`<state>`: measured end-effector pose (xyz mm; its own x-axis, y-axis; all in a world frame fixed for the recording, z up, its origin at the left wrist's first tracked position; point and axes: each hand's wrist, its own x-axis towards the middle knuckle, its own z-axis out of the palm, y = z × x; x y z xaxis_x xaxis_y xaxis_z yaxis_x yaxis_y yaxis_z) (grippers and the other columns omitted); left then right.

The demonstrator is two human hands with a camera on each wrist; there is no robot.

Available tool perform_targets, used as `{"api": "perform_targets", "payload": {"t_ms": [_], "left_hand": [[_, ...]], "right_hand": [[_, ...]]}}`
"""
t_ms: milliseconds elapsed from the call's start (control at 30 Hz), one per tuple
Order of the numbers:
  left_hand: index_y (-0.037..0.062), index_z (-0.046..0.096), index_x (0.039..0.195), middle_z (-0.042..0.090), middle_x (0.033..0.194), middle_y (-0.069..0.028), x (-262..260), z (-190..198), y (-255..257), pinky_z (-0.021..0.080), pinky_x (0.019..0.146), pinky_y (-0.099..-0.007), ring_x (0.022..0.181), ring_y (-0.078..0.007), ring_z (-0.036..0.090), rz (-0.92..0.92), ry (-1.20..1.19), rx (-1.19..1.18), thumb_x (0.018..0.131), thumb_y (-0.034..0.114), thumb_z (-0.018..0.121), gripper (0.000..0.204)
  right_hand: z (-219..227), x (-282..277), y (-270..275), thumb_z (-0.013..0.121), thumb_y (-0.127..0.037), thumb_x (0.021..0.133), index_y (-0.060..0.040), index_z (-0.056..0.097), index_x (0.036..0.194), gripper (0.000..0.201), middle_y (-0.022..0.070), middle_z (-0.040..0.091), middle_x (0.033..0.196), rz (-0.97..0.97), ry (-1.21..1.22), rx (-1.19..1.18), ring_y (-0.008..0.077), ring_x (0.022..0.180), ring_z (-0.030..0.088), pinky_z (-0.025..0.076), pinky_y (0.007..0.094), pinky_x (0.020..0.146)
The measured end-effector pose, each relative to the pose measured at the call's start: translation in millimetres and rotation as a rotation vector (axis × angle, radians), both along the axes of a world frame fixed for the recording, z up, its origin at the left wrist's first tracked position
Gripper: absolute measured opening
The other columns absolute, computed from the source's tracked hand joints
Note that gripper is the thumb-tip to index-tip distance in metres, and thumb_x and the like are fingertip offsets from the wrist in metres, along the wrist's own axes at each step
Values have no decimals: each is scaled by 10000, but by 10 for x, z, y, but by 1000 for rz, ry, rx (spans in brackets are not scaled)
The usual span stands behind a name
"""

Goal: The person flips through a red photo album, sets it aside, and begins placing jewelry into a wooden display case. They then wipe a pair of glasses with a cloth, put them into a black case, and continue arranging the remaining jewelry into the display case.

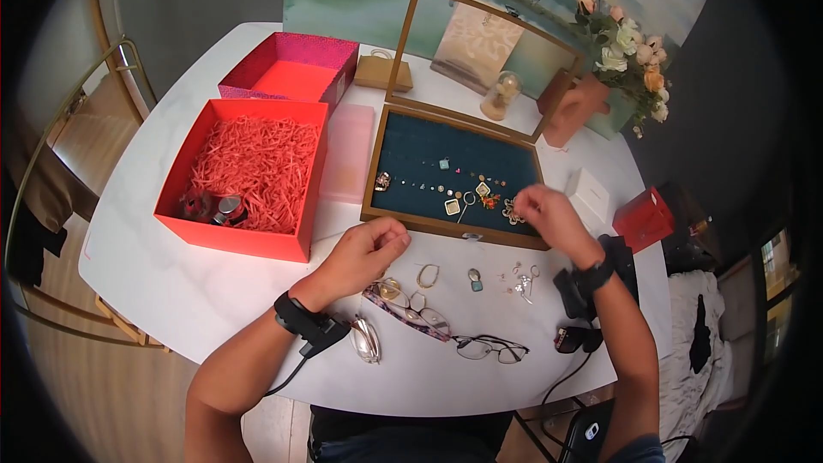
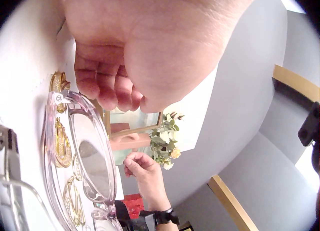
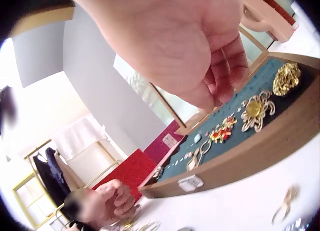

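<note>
My left hand (image 1: pixel 360 259) is above the table's near side, by the front-left corner of the wooden jewellery box (image 1: pixel 454 225); its fingers (image 2: pixel 107 86) curl loosely around nothing visible. Over the box's right end hovers my right hand (image 1: pixel 553 219), fingers (image 3: pixel 227 73) loosely bent, close to a flower-shaped brooch with a yellow stone (image 3: pixel 254 109). Nothing shows in its grasp. The glass lid stands raised. Small earrings, square pieces and a red-orange brooch (image 1: pixel 489 201) lie on the dark teal lining. A gold lump (image 3: pixel 287 79) sits at one end.
Nearer me lie patterned glasses (image 1: pixel 424 319), dark-framed glasses (image 1: pixel 490 349), sunglasses (image 1: pixel 577 339), a hoop earring (image 1: pixel 428 275) and a turquoise piece (image 1: pixel 476 280). At left stands a red box of shredded paper (image 1: pixel 257 163); at right, a white box (image 1: pixel 588 194) and red bag (image 1: pixel 643 219).
</note>
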<state>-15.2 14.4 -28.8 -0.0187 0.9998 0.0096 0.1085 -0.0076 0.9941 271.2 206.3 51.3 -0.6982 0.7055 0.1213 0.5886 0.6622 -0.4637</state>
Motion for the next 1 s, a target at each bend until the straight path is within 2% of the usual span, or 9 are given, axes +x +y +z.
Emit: {"api": "perform_targets", "payload": {"t_ms": [167, 233, 267, 333, 400, 633, 800, 900, 1000], "left_hand": [[47, 607, 1011, 530, 803, 57, 0, 17, -14, 423, 610, -201, 693, -17, 483, 7, -61, -34, 1020, 174, 571, 133], [35, 626, 979, 488, 660, 65, 23, -24, 3, 363, 508, -222, 567, -21, 423, 49, -57, 75, 1012, 214, 587, 187], [35, 626, 979, 488, 660, 65, 13, -18, -2, 363, 508, -222, 567, -21, 423, 54, -58, 74, 1012, 214, 587, 187], [42, 607, 1010, 519, 791, 64, -5, 37, -19, 406, 594, -195, 681, -11, 466, 4, -47, 8, 1022, 182, 576, 144], [41, 608, 1009, 516, 788, 65, -5, 20, -13, 403, 591, -194, 678, -10, 462, 8, -37, 25, 1022, 185, 577, 147], [38, 606, 1003, 509, 780, 67, -1, 20, -9, 389, 575, -197, 667, -10, 449, 9, -26, 41, 1022, 184, 580, 150], [40, 606, 1002, 513, 782, 66, 1, 9, -6, 394, 576, -198, 667, -10, 453, 10, -5, 41, 1022, 178, 576, 142], [39, 607, 1005, 519, 785, 64, -7, 13, -4, 397, 578, -197, 668, -10, 456, 4, 3, 30, 1021, 173, 574, 139], [31, 619, 994, 512, 729, 57, 1, -12, 3, 387, 556, -214, 632, -21, 446, 25, -18, 47, 1014, 191, 584, 166]], "right_hand": [[-280, -11, 722, 672, -67, 884, -2, 660, 901, 68, 103, 637, 826, -75, 0, -62, 199, 756, 630, 502, 333, 701], [-377, -13, 852, 680, -73, 880, -1, 667, 893, 75, 99, 637, 830, -69, 21, -87, 191, 757, 626, 502, 332, 705], [-425, -6, 906, 690, -78, 872, -3, 674, 887, 78, 104, 633, 835, -82, 15, -47, 201, 757, 624, 503, 334, 710], [-447, -40, 920, 699, -83, 864, -4, 682, 881, 82, 110, 629, 839, -93, 7, -11, 211, 757, 622, 503, 335, 716], [-447, -57, 922, 705, -86, 853, -7, 687, 877, 84, 119, 620, 841, -109, -40, 71, 238, 765, 624, 505, 345, 726], [-412, -108, 860, 703, -90, 850, -8, 699, 890, 91, 121, 619, 853, -124, -74, 67, 262, 792, 630, 504, 352, 743], [-389, -4, 866, 681, -69, 884, -15, 719, 973, 112, 118, 626, 893, -17, -73, 47, 242, 823, 628, 502, 335, 764], [-313, 38, 837, 687, -63, 890, -16, 716, 1004, 127, 112, 625, 906, -33, 53, 84, 214, 825, 619, 501, 319, 769], [-100, 27, 584, 697, -61, 885, -12, 708, 1011, 136, 101, 627, 909, -74, 34, 12, 191, 826, 613, 498, 305, 769]]}}
